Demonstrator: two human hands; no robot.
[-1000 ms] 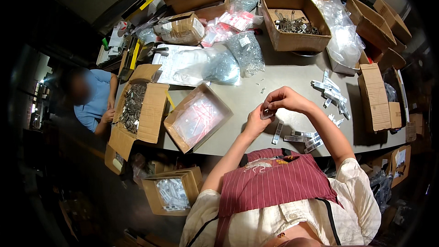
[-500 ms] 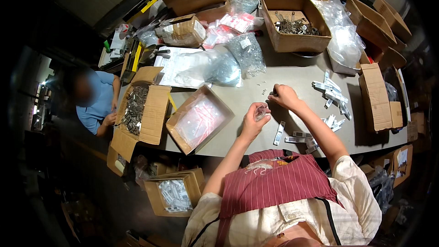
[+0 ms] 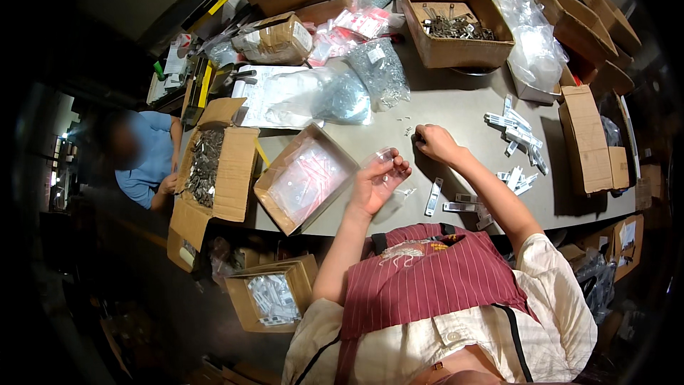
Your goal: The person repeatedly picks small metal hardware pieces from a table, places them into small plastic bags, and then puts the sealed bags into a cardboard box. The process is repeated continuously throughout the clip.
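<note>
The clear plastic bag (image 3: 385, 153) is at the fingertips of my left hand (image 3: 382, 180), above the counter (image 3: 467, 110). It is thin, glossy film, crumpled enough that I cannot establish its long axis or which way its mouth points. My left hand is palm up, fingers loosely curled, with the film between thumb and fingers. My right hand (image 3: 436, 144) is back up, fingers bent down to the counter; I cannot tell whether it pinches anything. Just beside its fingertips lie small pale pieces (image 3: 408, 130), loosely scattered; they are too small for their direction to be read.

Nearer me, one slim, rigid, grey-white strip (image 3: 433, 197) lies with its long axis running away from me, far end leaning slightly right. Beside it, another strip (image 3: 462, 207) lies crosswise. Further right is a criss-crossed heap of like strips (image 3: 520, 132).

To the left, an open cardboard tray (image 3: 276, 206) contains flat, smooth bags with red lines. Beyond it stands a flapped carton (image 3: 236, 175) of dull metal parts. Beyond my hands, a cardboard box (image 3: 463, 53) bears metal pieces, near a bulging clear sack (image 3: 381, 75).
</note>
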